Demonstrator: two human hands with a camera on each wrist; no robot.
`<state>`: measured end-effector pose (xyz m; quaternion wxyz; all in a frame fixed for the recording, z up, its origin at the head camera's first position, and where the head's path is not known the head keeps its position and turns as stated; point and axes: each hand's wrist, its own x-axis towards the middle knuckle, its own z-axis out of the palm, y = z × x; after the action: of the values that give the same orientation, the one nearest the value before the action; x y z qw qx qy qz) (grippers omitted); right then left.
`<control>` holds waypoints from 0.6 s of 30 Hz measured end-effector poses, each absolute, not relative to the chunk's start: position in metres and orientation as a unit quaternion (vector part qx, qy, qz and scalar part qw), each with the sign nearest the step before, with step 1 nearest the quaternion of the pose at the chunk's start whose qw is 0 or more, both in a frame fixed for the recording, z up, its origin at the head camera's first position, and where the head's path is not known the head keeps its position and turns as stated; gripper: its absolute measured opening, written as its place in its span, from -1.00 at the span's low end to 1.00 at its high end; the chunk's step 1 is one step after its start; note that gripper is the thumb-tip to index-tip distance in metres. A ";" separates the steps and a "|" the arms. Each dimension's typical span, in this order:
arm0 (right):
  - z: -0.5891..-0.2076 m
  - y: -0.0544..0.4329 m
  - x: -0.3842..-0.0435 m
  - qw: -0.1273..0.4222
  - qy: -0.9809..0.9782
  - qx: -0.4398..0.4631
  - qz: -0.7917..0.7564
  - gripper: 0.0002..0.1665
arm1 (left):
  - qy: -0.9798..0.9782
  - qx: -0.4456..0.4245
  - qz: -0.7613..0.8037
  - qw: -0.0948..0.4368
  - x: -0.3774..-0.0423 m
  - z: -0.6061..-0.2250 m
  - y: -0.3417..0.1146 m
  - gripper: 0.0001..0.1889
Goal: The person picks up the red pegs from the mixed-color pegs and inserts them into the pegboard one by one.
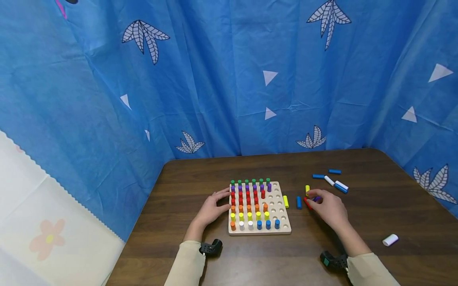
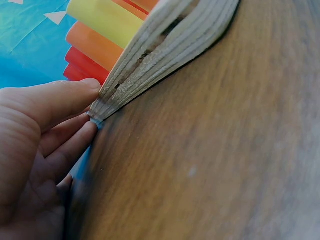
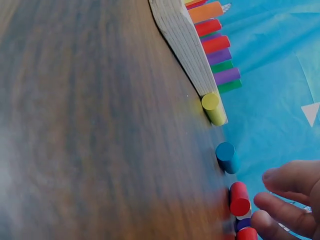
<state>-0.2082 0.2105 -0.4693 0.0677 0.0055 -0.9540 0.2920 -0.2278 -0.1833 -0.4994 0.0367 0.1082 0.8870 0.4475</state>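
Observation:
A wooden pegboard (image 1: 260, 232) lies on the table, with rows of green, purple, red, orange, yellow, white and blue pegs standing in it. My left hand (image 1: 211, 208) rests against its left side, the thumb and fingertips touching the edge. In the left wrist view, the thumb (image 2: 65, 97) meets the board's rim (image 2: 150, 65). Over the loose pegs right of the board, my right hand (image 1: 329, 208) reaches with fingers spread. Its fingertips are close beside a red peg (image 3: 240, 199) and a purple peg (image 1: 317, 198). A gap shows between the thumb and fingers in the right wrist view.
A yellow peg (image 1: 286, 201) lies by the board's right edge, and a blue peg (image 1: 298, 202) beside it. Farther back lie several blue and white pegs (image 1: 329, 180). One white peg (image 1: 390, 240) sits at the right. A blue curtain (image 1: 250, 79) hangs behind the table (image 1: 272, 262).

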 end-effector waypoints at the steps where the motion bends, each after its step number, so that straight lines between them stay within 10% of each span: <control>1: -0.470 0.211 -0.208 0.068 -0.955 0.006 0.289 -0.65 | 0.887 0.109 0.447 0.036 -0.228 -0.499 -0.183 -0.49; 18: -0.478 0.209 -0.209 0.086 -0.964 0.016 0.251 -0.71 | 0.885 0.100 0.454 0.039 -0.228 -0.499 -0.183 -0.48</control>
<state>-0.2091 0.2094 -0.4784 0.0858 0.0165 -0.9640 0.2512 -0.2284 -0.1832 -0.4995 0.0393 0.1002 0.8846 0.4538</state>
